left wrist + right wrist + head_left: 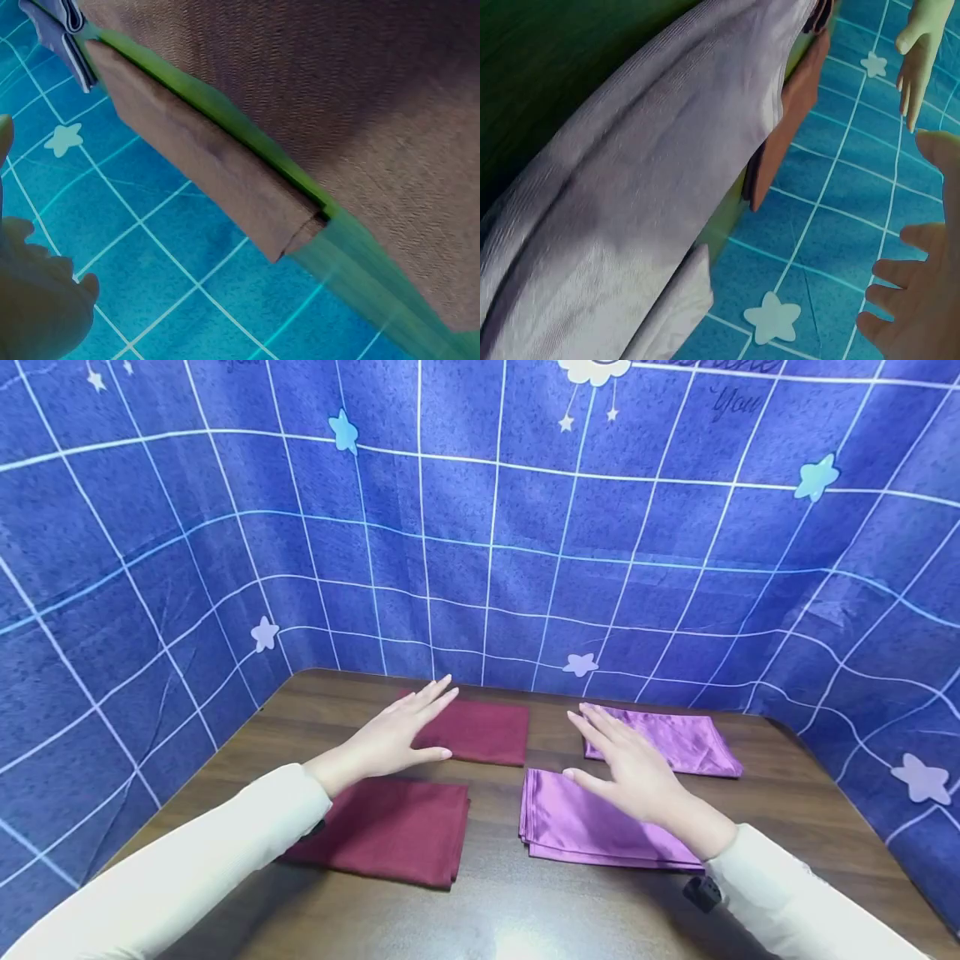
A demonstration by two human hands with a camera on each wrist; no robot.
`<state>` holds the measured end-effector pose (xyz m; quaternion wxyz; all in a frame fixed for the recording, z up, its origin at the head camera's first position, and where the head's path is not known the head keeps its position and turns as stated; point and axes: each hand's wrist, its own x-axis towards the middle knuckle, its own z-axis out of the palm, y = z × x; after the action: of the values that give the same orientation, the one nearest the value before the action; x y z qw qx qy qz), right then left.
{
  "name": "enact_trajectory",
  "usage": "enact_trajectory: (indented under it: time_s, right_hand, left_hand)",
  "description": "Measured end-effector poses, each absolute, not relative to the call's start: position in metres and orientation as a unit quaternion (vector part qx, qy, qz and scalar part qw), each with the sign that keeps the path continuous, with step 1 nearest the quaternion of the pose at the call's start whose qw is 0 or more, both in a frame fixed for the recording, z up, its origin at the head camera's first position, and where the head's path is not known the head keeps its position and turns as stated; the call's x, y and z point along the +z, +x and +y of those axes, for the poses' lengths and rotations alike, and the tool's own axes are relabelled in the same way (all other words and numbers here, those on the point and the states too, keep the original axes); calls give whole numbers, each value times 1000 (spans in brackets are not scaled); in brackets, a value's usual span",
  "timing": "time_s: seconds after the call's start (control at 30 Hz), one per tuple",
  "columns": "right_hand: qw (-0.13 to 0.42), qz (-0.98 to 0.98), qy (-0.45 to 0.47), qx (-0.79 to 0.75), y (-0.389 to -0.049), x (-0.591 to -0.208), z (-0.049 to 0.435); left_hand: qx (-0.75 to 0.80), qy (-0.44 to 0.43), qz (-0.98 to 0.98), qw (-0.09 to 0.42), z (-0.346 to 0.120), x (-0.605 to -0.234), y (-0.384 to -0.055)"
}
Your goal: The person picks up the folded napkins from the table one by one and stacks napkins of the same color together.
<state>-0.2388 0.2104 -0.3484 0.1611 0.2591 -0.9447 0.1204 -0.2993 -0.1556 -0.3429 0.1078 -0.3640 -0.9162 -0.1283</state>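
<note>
My left hand (390, 735), fingers extended and thumb apart, hovers over the two folded dark red cloths. It overlaps the left part of the far red cloth (491, 732), while the near red cloth (397, 835) lies below the wrist. On the other side my right hand (637, 768) is spread the same way, with nothing in its grasp. Beneath it lies the near folded purple satin cloth (577, 827); its fingertips overlap the corner of the far purple cloth (682, 739). In the right wrist view, the purple cloth (645, 165) fills much of the left, beside my raised right hand (922, 285).
The cloths lie on a brown wooden table (495, 893) with rounded back corners. A blue curtain (465, 560) with white grid lines and stars hangs behind it and along both sides. A small black device (702, 893) sits under the right wrist.
</note>
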Motion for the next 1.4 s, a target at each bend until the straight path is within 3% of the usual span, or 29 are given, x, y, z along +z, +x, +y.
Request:
enact_trajectory:
  time_s: [0.73, 1.4]
  right_hand:
    - [142, -935, 255, 201, -232, -357, 182]
    - [136, -919, 245, 280, -217, -367, 154]
  left_hand:
    - [-224, -332, -913, 75, -184, -349, -291]
    - [-265, -291, -915, 92, -213, -359, -292]
